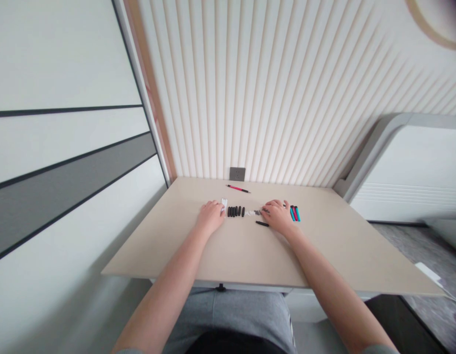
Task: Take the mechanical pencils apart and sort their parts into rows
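Observation:
My left hand [211,215] lies on the table with its fingers stretched out, beside a small bundle of thin white sticks [224,202]. To the right of it, short black cylinders [235,211] stand out as a row of several. My right hand [278,216] rests with fingers spread over small dark pieces [257,213], partly hidden by it. Between the row and this hand lie small whitish pieces [250,213], too small to name. A black tube [262,223] lies just in front of my right fingers. Blue and red tubes [294,213] are to the right of that hand.
A red and black pen [238,189] lies farther back on the beige table [246,255]. Behind it, a dark wall socket [237,173] sits in the ribbed wall. A white cabinet panel [65,206] rises at the left, and a bed's headboard [405,162] stands at the right.

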The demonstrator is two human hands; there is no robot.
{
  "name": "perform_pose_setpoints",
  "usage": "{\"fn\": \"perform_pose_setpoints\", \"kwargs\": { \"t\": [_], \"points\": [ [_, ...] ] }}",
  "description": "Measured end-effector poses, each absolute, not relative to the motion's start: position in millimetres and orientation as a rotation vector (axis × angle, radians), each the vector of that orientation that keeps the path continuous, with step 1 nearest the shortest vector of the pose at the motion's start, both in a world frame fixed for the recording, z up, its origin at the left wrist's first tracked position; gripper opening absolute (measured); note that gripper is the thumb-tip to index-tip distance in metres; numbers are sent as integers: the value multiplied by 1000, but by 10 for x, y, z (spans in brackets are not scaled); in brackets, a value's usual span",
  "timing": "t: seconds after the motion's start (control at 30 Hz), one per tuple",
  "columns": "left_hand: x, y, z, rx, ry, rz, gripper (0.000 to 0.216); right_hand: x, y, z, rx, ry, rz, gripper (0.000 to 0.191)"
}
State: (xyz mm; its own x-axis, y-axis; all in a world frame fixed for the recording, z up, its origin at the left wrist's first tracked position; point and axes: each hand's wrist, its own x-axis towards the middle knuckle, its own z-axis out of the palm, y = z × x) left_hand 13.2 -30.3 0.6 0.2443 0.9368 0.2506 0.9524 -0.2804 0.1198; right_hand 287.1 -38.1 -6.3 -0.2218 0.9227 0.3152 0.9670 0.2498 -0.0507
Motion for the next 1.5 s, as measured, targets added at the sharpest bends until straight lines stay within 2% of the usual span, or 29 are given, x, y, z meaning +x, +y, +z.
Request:
{"fn": "perform_pose_setpoints", "kwargs": {
  "t": [0.93,1.2,1.5],
  "points": [
    [124,-304,2,-2442,-1827,-440,21,2887,-419,-74,-1555,-2269,-100,26],
    [171,-313,10,-2416,-1832,-507,21,2786,-467,-20,-1422,-2296,-151,23],
    [283,-388,61,-2632,-1510,-677,28,2593,-454,23,-1306,-2400,-168,20]
  ]
}}
